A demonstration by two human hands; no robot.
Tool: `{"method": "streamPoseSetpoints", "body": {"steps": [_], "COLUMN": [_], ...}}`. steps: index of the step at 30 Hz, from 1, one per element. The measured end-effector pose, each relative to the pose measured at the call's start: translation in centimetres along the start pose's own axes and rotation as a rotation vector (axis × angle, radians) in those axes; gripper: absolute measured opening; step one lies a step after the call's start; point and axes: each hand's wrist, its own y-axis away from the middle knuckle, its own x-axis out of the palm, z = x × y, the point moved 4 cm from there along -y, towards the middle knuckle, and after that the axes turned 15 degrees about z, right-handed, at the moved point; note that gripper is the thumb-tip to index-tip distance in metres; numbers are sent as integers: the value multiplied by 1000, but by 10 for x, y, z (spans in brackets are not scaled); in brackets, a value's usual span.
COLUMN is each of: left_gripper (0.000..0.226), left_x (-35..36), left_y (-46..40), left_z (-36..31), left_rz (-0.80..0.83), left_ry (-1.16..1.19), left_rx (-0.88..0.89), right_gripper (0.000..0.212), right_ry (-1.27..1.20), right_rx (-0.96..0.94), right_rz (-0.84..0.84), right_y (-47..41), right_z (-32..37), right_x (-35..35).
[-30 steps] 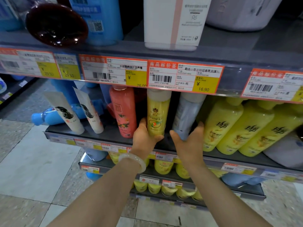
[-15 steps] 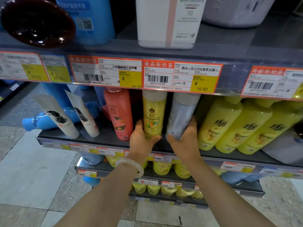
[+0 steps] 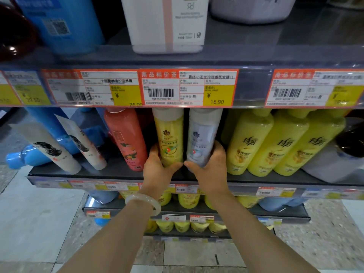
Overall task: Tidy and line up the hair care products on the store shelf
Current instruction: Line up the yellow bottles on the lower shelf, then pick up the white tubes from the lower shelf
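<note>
Yellow plastic and pale grey plastic sit side by side at the middle of the shelf (image 3: 256, 179), close to its front edge: the left hand (image 3: 157, 170) wraps the base of the yellow bottle (image 3: 170, 138), and the right hand (image 3: 208, 168) wraps the base of the grey-white bottle (image 3: 202, 136), thumbs nearly meeting in the narrow gap between the two. From the head view, the only one there is, both bottles stand nearly upright with labels facing out, their caps tucked just under the price-tag strip (image 3: 189, 87) of the shelf above. The step in hand looks like squaring this pair up, and it would go best by keeping the grip low, sliding the bases on the shelf board rather than lifting, since there seems to be little headroom overhead. I would bring both fronts level with the orange-red bottle (image 3: 126, 138) to their left and the row of three yellow bottles (image 3: 275, 142) to their right, leaving even gaps. The orange-red bottle appears to lean, so a sideways nudge from the left knuckles could tip it; better to move straight forward or back. Towards the left end of the shelf two white tubes (image 3: 65, 144) lean and a blue bottle (image 3: 23, 156) lies on its side, probably still to be sorted.
</note>
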Motion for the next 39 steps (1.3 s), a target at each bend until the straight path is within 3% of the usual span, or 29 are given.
{"method": "streamPoseSetpoints", "body": {"steps": [12,23,27,29,31,34,39], "left_gripper": [76,68,72,64,50,38,47], "left_x": [0,7,7,4,-3,-24,-71], "left_y": [1,9,26,44,61,77,89], "left_z": [-1,-7,-4,1,3,0,7], "left_rz": [-18,-83,-86,-186,-333,-464,-591], "left_ry": [-6,-88,-125,-144,-181,-190,-86], "left_rx": [23,12,98,132,181,187,-1], "right_gripper": [63,60,74,75,60,42,40], "right_ry": [-36,-58,-37,-34,14,115,166], "right_rx": [-51,-49,74,109,22,-82,-139], "right_rz": [72,85,60,-4,-53,61,397], "right_y": [-8,-11,15,40,60,71,71], "right_z": [-1,-5,-10,-11,-4,19,61], "right_x": [-2,-2,-3,-2,2,18,62]}}
